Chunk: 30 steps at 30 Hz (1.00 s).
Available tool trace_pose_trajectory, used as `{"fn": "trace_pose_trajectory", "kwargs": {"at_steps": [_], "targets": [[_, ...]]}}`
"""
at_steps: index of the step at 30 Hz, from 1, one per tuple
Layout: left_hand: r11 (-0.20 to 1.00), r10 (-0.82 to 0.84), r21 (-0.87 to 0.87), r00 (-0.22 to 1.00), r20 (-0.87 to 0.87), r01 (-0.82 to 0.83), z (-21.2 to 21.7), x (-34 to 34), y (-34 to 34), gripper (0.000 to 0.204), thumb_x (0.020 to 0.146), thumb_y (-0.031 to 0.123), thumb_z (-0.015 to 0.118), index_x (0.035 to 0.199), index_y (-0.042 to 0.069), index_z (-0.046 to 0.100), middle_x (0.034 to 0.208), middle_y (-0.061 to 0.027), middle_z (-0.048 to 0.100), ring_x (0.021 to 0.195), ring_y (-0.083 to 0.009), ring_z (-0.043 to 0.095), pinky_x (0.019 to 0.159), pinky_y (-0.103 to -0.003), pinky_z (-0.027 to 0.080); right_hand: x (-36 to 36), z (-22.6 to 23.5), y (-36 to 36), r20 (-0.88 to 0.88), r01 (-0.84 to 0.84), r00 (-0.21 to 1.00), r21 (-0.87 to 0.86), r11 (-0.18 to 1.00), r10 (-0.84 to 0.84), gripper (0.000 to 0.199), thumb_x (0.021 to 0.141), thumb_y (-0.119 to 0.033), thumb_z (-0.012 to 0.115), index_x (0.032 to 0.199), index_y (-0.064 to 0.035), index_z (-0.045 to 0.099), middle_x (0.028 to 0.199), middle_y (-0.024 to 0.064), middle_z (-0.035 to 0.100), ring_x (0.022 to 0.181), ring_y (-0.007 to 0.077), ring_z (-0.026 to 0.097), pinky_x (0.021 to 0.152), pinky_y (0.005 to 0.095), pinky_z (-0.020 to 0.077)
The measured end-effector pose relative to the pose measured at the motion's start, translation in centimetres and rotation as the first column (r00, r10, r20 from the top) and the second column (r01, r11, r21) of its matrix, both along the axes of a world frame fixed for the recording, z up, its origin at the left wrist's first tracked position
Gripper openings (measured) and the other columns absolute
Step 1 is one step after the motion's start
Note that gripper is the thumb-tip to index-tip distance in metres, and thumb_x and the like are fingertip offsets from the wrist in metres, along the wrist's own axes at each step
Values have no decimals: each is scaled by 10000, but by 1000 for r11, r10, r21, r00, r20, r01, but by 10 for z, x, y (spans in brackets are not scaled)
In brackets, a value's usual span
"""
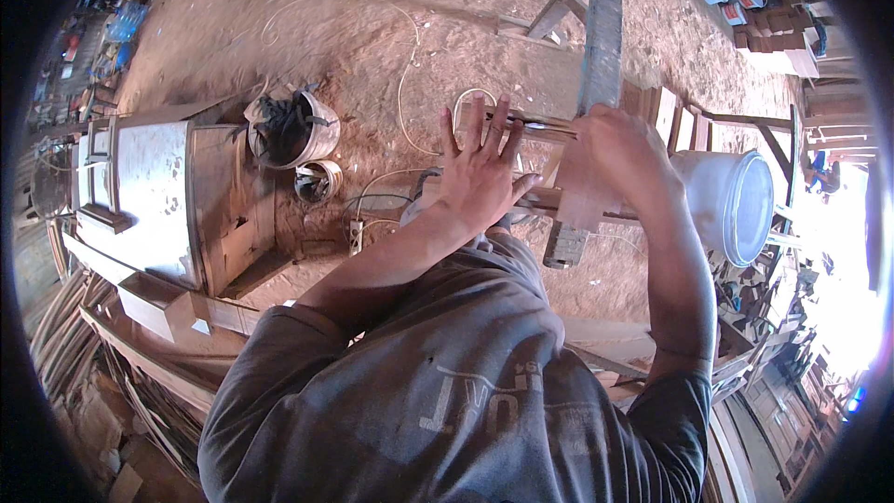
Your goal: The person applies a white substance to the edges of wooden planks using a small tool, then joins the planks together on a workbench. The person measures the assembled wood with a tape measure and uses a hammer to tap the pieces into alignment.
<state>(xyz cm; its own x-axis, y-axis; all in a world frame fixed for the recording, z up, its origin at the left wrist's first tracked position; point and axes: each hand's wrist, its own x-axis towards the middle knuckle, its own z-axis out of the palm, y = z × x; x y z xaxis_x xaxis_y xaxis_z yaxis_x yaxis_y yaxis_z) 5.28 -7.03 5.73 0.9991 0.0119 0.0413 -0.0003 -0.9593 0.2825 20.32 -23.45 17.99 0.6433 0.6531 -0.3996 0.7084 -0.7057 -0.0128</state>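
Head view, two hands (480, 172) (615, 144), one plank (603, 28) (grey)

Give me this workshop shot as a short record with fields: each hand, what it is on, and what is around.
Setting: wood workshop with a sawdust-covered dirt floor
Left hand: fingers spread, palm flat against a wooden workpiece
Right hand: closed around a thin dark metal tool, tip by the left fingers
Tool type: too small to tell
Right of the hands: white plastic bucket lying on its side
Left: unpainted wooden cabinet, round basket of dark items
Floor: pale looping cord
Ahead: long grey plank
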Motion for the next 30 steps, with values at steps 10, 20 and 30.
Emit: {"fn": "trace_pose_trajectory", "kwargs": {"at_steps": [10,20,30], "targets": [[1000,-15,-19,994,111,17,-5,-4,10,801,951,700,701,1517,134,652,1758,-186,334,1645,-518,191,1242,-841,111,-9,20,-5,38,59,998,-6,998,-59,234,1028,-129,605,1140,-72,802,1155,180,769,1082,371,772,943,483,615],[993,-117,32,988,96,115,3,-1,18,745,964,664,701,1528,179,653,1772,-162,343,1662,-485,168,1271,-807,87,-17,179,-158,-92,675,660,506,536,-745,247,1063,-157,679,1224,-18,804,997,154,805,811,215,752,738,360,604],[979,-195,71,978,78,189,7,4,18,761,999,658,651,1498,84,675,1768,-182,342,1649,-513,179,1269,-793,90,40,88,-236,429,689,720,-341,640,-546,234,1018,-175,668,1145,-76,838,1209,151,822,1119,281,804,910,432,642]]}}
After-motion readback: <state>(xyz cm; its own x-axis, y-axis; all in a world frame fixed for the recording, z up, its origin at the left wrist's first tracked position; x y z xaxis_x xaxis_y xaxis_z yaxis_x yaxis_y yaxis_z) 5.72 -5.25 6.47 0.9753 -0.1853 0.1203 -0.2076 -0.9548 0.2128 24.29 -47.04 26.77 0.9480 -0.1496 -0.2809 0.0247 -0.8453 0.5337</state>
